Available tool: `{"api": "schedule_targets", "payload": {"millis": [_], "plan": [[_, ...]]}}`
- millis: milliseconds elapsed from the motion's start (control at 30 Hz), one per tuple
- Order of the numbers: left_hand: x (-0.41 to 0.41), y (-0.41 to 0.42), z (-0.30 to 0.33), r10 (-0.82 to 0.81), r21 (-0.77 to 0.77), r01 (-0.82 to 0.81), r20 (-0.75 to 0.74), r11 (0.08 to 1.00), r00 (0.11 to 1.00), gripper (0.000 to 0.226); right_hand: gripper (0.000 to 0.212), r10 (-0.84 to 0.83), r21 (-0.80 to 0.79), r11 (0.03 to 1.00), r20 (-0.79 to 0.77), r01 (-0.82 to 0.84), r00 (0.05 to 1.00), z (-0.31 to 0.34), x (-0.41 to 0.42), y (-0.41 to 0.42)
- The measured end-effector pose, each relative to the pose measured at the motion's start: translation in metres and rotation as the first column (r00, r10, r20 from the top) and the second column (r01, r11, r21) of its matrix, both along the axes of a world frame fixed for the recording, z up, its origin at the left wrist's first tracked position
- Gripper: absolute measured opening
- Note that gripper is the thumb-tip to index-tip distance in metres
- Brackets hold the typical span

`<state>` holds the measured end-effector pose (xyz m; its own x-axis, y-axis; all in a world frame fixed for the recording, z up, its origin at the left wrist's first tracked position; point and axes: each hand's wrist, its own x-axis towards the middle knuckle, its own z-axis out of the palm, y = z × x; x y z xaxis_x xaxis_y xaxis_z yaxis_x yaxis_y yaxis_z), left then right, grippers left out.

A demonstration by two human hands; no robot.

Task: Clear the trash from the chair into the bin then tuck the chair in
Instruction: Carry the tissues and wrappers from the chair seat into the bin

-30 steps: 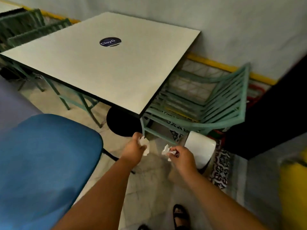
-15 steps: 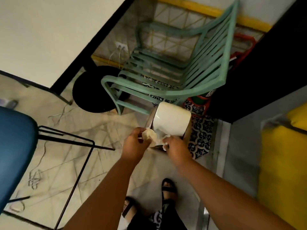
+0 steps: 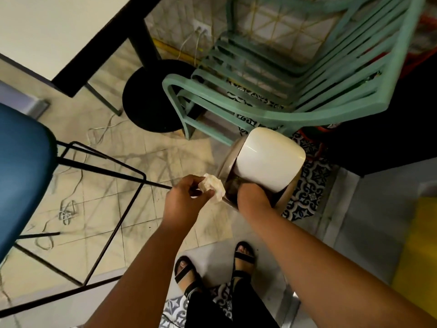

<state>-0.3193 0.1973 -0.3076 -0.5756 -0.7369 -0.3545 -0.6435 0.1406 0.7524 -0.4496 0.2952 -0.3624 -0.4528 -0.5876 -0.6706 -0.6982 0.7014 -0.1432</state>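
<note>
Crumpled white tissue trash [image 3: 212, 187] sits pinched in the left hand [image 3: 183, 200], just beside the opening of the beige floor bin with its white swing lid [image 3: 268, 159]. The right hand [image 3: 253, 197] reaches into that opening under the lid; its fingers are hidden, so I cannot tell whether it grasps anything. The wad hangs at the rim's outer edge, so letting go here could drop it onto the floor, and the lid could swing shut on it. Behind the bin stands the mint-green slatted chair [image 3: 295, 74]; the bin touches its front, likely blocking the tuck toward the black-edged white table [image 3: 59, 29]. Left of the bin is a blue-seated wire-legged chair [image 3: 21, 166].
</note>
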Motion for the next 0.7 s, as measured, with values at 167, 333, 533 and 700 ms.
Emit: {"api": "schedule_targets", "payload": {"millis": [167,333,533,700], "plan": [[-0.009,0.011,-0.006,-0.051,-0.035,0.053,0.049,0.998,0.997,0.023,0.013,-0.245,-0.471,0.865,-0.091,0.175,0.965,0.052,-0.012,0.025],[-0.034,0.035,-0.023,-0.251,-0.158,0.268,0.119,0.95,0.961,0.026,0.054,-0.42,-0.646,0.757,-0.368,0.097,0.829,0.083,-0.055,0.067],[-0.066,0.059,-0.048,-0.366,-0.198,0.426,0.277,0.883,0.888,0.009,0.079,-0.289,-0.494,0.863,-0.309,0.107,0.906,0.064,-0.077,0.083],[-0.09,0.072,-0.06,-0.35,-0.238,0.472,0.417,0.849,0.839,0.014,0.078,-0.322,-0.537,0.832,-0.258,0.142,0.911,0.055,-0.081,0.09]]}}
